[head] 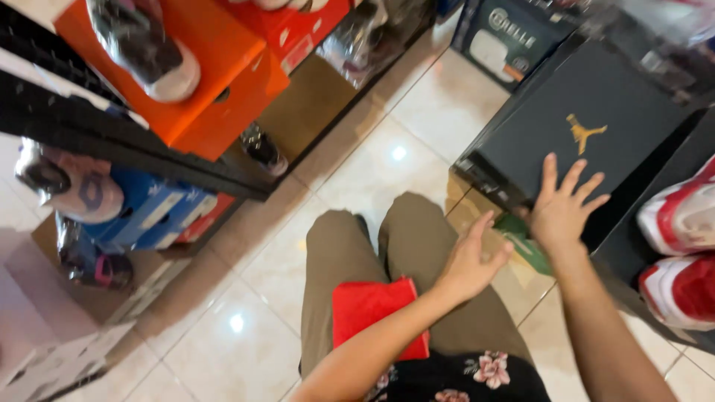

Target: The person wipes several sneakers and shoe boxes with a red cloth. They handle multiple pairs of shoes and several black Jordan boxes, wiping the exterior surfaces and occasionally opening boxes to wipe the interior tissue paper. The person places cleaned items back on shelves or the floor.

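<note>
My right hand (564,205) lies flat with fingers spread on the near edge of a black shoe box (588,126) that has a gold figure on its lid. My left hand (471,260) hovers open above my right knee, fingers apart, holding nothing, just left of the box's corner. A red cloth (376,313) rests on my lap over my brown trousers (417,246). A green-and-white item (525,242) lies on the floor under the box edge, partly hidden by my hands.
Left, a dark rack (112,138) carries orange boxes (201,82) and blue boxes (153,212) with wrapped shoes on top. Red-and-white shoes (681,253) sit at the right. Another dark box (506,37) stands at the back. The floor is glossy beige tile (387,164).
</note>
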